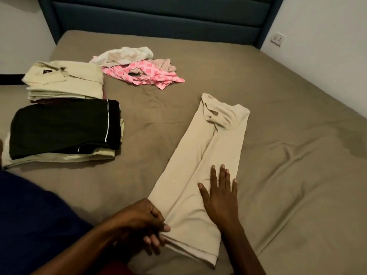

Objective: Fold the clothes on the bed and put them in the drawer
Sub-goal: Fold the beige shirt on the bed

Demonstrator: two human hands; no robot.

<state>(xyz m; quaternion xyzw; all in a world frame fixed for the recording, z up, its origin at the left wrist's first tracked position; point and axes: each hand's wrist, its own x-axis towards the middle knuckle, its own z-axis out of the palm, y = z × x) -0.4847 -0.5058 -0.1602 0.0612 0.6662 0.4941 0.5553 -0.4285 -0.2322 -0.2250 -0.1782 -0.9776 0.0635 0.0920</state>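
Beige trousers (200, 171) lie lengthwise on the bed (288, 175), legs doubled one over the other, waistband toward the headboard (155, 14), hems nearest the person. Right hand (220, 197) rests flat on the legs, fingers spread, palm down. Left hand (143, 223) pinches the hem edge between thumb and fingers. Judged step: smoothing before the crosswise fold. Risks: fabric looks thin and slippery, so lifting the hem with one hand may let the top leg slide off the lower and skew the fold; the rumpled sheet beneath could carry creases into it. Two folded stacks sit at the left: a cream shirt (65, 78) on top of the far one, a black garment (63, 128) on top of the near. Unfolded white and pink clothes (139, 68) are heaped near the headboard. No drawer or other container in view, so contents cannot be told.
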